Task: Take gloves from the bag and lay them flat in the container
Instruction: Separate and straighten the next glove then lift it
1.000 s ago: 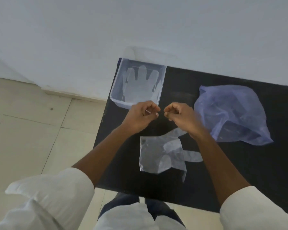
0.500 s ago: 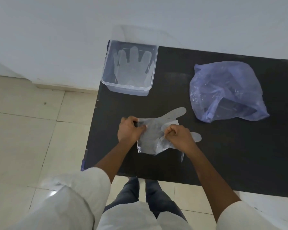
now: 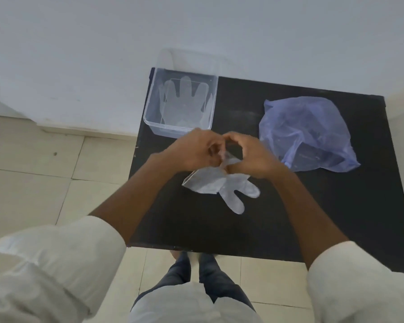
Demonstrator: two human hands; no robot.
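Both hands meet over the black worktop (image 3: 336,206), just in front of the clear container (image 3: 149,117). The left hand (image 3: 191,150) and the right hand (image 3: 252,157) are close together, knuckles nearly touching, and each has its fingers curled in and pinched on the upper edge of a thin, clear plastic glove (image 3: 222,185). The glove hangs from that grip; its cuff end is bunched between the hands, and its lower part spreads out towards the person, with two rounded glove fingers pointing down and away from the container. Whether the lower part touches the worktop or hangs just above it cannot be told.

The container stands at the far left corner of the worktop, against the white wall (image 3: 196,31). Inside it another clear glove (image 3: 184,101) lies flat on the bottom, its fingers pointing towards the wall.

To the right of the container, well apart from it, lies a crumpled, translucent blue-violet bag (image 3: 308,127), slumped on the worktop; the right hand is just beside its near left edge. What it holds is too unclear to tell.

Rolled white sleeves (image 3: 63,259) cover both upper forearms, and a tiled floor (image 3: 33,178) shows to the left of the container.
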